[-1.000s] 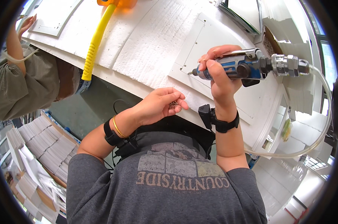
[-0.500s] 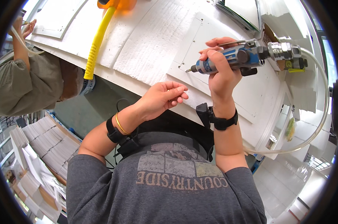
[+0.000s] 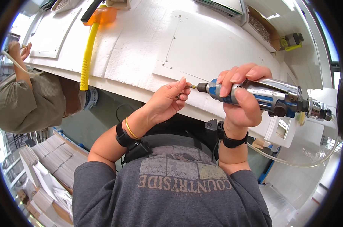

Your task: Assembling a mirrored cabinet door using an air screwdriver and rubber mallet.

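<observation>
1. From my head camera: my left hand [image 3: 164, 100] is raised just off the near edge of the table [image 3: 120, 84], its thumb and fingertips pinched together on small metal pieces [image 3: 187, 87], too small for me to tell exactly.
2. My right hand [image 3: 242, 109] is wrapped around a blue and silver power screwdriver [image 3: 268, 92], thumb on the near side, fingers over the far side; they are clamped on its body.
3. The screwdriver lies nearly level in the air, its tip [image 3: 194, 86] pointing to my left, right by my left fingertips. I cannot tell whether tip and metal meet.
4. A clear hose [image 3: 289, 163] runs from the driver's back end and curves round below, toward my right forearm.
5. Beyond my hands, a white panel [image 3: 217, 45] lies flat on the table, with small dark spots along a line near its left side.
6. Past the panel, at the far right, sits a box [image 3: 271, 30] of small loose pieces.
7. Left of the panel lies a tool with a yellow handle [image 3: 87, 62], beside an orange see-through part [image 3: 105, 16].
8. Farther left, a co-worker [image 3: 35, 100] in a grey-green top has a hand near another white panel [image 3: 52, 32].
9. A gold bracelet [image 3: 130, 129] circles my left wrist.
</observation>
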`<control>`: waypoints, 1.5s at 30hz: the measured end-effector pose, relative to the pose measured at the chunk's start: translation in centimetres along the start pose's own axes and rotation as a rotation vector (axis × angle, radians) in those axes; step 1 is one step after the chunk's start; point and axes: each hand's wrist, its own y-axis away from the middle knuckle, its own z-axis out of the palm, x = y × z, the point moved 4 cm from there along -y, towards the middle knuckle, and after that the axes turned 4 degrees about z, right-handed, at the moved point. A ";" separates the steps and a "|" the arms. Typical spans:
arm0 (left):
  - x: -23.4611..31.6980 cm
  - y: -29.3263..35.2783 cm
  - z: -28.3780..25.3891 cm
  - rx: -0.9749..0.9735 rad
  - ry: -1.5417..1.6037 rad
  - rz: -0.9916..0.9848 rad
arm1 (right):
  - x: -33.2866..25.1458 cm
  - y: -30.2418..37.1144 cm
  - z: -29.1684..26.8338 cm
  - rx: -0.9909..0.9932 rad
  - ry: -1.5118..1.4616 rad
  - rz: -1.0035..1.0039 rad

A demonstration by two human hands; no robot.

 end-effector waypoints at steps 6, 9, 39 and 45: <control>-1.1 -0.3 1.1 -0.026 -0.027 -0.017 | -1.3 1.4 -1.4 0.064 -0.042 -0.042; -1.4 -0.4 1.6 -0.025 -0.048 -0.024 | -1.7 1.8 -2.1 0.065 -0.032 -0.084; -4.7 -2.8 3.9 -0.166 -0.304 -0.234 | -0.4 2.9 -9.3 0.320 0.289 -0.029; -5.0 -2.6 3.2 -0.134 -0.302 -0.254 | 0.2 2.5 -9.1 0.321 0.224 -0.027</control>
